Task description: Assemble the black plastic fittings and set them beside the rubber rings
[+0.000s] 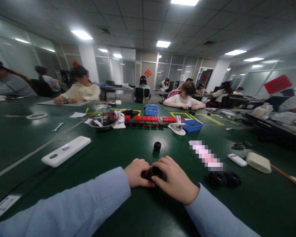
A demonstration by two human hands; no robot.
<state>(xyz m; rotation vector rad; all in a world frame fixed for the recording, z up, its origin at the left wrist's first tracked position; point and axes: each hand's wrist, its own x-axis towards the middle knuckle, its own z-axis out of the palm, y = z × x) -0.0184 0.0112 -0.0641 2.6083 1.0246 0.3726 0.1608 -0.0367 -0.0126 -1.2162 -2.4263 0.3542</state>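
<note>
Between my two hands, just above the green table [108,197], is a black ring-shaped part [156,172]. My left hand [138,172] grips its left side, fingers curled and thumb below. Around its right side and top wrap the fingers and thumb of my right hand [174,179]. Much of the part is hidden by my fingers. A smaller black round part [157,146] stands on the table just beyond my hands. To the right lie two black wheel-like pieces [217,178] side by side.
A white elongated device [66,151] and a wrench [58,127] lie at left. Farther back are a metal bowl [102,126], red and black blocks [148,120], white clamps [177,127] and blue bins [192,125]. A cream box [258,162] is at right. People sit across the table.
</note>
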